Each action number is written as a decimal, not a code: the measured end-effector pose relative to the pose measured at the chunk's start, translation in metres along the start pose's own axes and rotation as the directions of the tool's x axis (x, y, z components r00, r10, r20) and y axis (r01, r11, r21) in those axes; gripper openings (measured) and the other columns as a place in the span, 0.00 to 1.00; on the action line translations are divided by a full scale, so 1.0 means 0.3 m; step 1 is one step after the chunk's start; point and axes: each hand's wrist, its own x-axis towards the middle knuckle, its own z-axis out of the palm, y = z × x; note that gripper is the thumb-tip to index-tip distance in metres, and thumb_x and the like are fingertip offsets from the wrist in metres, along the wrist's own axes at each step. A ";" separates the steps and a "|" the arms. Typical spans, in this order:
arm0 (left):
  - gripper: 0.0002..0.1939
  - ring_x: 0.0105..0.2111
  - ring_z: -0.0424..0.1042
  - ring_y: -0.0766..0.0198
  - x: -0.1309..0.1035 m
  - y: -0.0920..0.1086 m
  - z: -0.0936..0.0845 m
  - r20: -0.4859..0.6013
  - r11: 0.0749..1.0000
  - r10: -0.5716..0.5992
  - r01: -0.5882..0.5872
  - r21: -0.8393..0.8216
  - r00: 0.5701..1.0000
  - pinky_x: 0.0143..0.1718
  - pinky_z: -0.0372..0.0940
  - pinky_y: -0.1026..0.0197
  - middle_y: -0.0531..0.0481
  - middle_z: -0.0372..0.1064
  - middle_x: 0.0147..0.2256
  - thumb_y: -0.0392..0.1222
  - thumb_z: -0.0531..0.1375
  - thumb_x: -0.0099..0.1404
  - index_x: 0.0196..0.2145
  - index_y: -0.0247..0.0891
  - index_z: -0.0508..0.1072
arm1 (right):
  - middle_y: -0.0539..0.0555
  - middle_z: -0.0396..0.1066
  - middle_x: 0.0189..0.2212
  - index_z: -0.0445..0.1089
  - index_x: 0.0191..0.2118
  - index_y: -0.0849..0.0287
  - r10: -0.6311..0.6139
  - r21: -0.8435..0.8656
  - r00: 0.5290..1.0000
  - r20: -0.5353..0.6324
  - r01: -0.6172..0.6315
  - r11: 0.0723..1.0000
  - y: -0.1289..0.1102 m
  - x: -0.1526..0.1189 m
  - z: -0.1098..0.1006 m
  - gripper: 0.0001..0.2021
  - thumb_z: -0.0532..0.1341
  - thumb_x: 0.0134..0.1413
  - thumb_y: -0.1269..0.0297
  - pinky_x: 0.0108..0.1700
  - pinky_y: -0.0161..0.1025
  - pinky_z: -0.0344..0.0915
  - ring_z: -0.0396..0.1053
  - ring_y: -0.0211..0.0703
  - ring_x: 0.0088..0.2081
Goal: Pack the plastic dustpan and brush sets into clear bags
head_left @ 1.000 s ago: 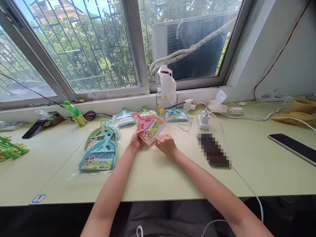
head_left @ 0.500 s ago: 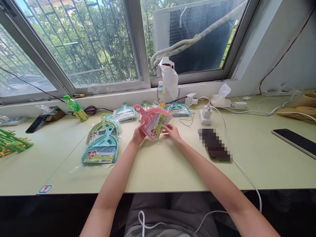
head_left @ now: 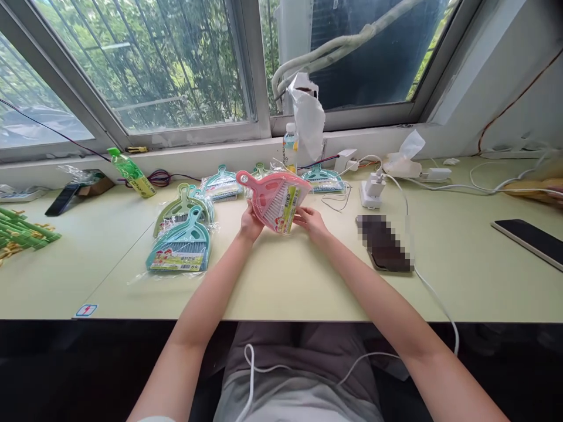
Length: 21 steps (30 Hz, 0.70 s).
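A pink dustpan and brush set (head_left: 275, 199) in clear wrap is held up over the table, tilted, its handle toward the upper left and its label on the right. My left hand (head_left: 251, 224) grips its lower left edge, with the fingers partly behind it. At its lower right edge is my right hand (head_left: 311, 223), fingers closed on the wrapped set. To the left lie a blue set (head_left: 180, 243) and a green set (head_left: 178, 208) behind it. Further back are another blue set (head_left: 221, 183) and one more blue set (head_left: 324, 179) to the right.
A green-capped bottle (head_left: 132, 173) leans at the back left; another bottle (head_left: 290, 146) stands behind the pink set. A phone (head_left: 385, 243), a white charger (head_left: 372, 190) and cables lie on the right. Green stalks (head_left: 26, 231) are at far left.
The view has tilted down, so the table sits higher in the picture. The pink set has turned slightly and shifted a little to the right, with both hands still on it.
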 end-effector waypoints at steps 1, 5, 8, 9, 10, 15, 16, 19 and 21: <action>0.23 0.46 0.74 0.57 0.003 -0.003 0.000 -0.012 1.000 0.011 -0.011 -0.008 1.000 0.52 0.66 0.54 0.46 0.78 0.37 0.50 0.46 0.74 0.39 0.35 0.77 | 0.52 0.75 0.32 0.69 0.33 0.59 -0.021 -0.028 1.000 0.013 0.021 0.999 0.002 0.003 -0.001 0.11 0.71 0.48 0.63 0.44 0.40 0.75 0.74 0.38 0.33; 0.20 0.43 0.75 0.60 0.019 -0.005 -0.007 -0.095 0.997 0.065 -0.067 -0.023 0.993 0.52 0.66 0.57 0.47 0.78 0.33 0.46 0.47 0.74 0.38 0.35 0.77 | 0.50 0.75 0.31 0.68 0.35 0.57 -0.087 -0.110 0.992 0.091 0.096 0.989 0.004 0.004 0.002 0.16 0.73 0.43 0.61 0.45 0.43 0.74 0.74 0.37 0.32; 0.19 0.40 0.75 0.61 0.028 -0.002 -0.012 -0.134 0.997 0.077 -0.079 -0.012 0.988 0.50 0.67 0.59 0.48 0.77 0.31 0.43 0.48 0.74 0.37 0.34 0.77 | 0.50 0.77 0.34 0.67 0.38 0.56 -0.117 -0.092 0.980 0.161 0.133 0.987 0.004 -0.004 0.009 0.23 0.75 0.37 0.57 0.44 0.42 0.74 0.75 0.39 0.35; 0.19 0.37 0.76 0.62 0.030 0.001 -0.013 -0.135 0.997 0.073 -0.073 -0.001 0.988 0.48 0.68 0.59 0.49 0.77 0.30 0.43 0.48 0.74 0.36 0.34 0.77 | 0.50 0.77 0.36 0.66 0.40 0.55 -0.129 -0.090 0.976 0.178 0.147 0.985 0.004 -0.007 0.011 0.27 0.76 0.33 0.56 0.43 0.42 0.74 0.75 0.41 0.36; 0.19 0.35 0.75 0.63 0.032 0.004 -0.014 -0.127 0.998 0.068 -0.067 0.012 0.990 0.46 0.68 0.61 0.49 0.77 0.30 0.43 0.48 0.74 0.34 0.34 0.76 | 0.50 0.77 0.37 0.66 0.41 0.54 -0.140 -0.100 0.972 0.186 0.160 0.982 0.004 -0.009 0.012 0.30 0.77 0.29 0.56 0.41 0.42 0.74 0.75 0.42 0.37; 0.20 0.28 0.74 0.67 0.047 0.032 -0.029 -0.098 0.996 0.084 -0.080 0.046 0.992 0.39 0.68 0.65 0.50 0.75 0.27 0.43 0.48 0.74 0.31 0.35 0.74 | 0.54 0.77 0.36 0.70 0.39 0.56 -0.130 -0.222 0.981 0.142 0.159 0.962 -0.010 -0.013 0.005 0.28 0.76 0.29 0.51 0.34 0.39 0.72 0.75 0.45 0.35; 0.21 0.29 0.74 0.68 0.051 0.039 -0.033 -0.107 0.995 0.090 -0.085 0.050 0.990 0.39 0.68 0.65 0.50 0.75 0.27 0.42 0.47 0.75 0.31 0.35 0.74 | 0.54 0.78 0.35 0.71 0.38 0.57 -0.122 -0.228 0.983 0.135 0.150 0.962 -0.013 -0.013 0.003 0.27 0.76 0.29 0.51 0.34 0.39 0.72 0.74 0.44 0.35; 0.19 0.32 0.75 0.67 0.058 0.060 -0.047 -0.122 0.992 0.105 -0.095 0.084 0.987 0.40 0.68 0.65 0.50 0.75 0.29 0.43 0.47 0.74 0.32 0.36 0.73 | 0.55 0.78 0.36 0.73 0.39 0.57 -0.110 -0.222 0.986 0.127 0.137 0.966 -0.024 -0.016 0.002 0.27 0.76 0.29 0.52 0.34 0.38 0.71 0.74 0.44 0.34; 0.17 0.35 0.75 0.65 0.058 0.079 -0.055 -0.118 0.984 0.136 -0.121 0.129 0.984 0.41 0.68 0.64 0.48 0.75 0.33 0.46 0.49 0.73 0.35 0.37 0.74 | 0.55 0.78 0.37 0.73 0.39 0.57 -0.123 -0.219 0.986 0.110 0.145 0.965 -0.034 -0.015 -0.001 0.26 0.76 0.30 0.54 0.35 0.39 0.70 0.75 0.45 0.35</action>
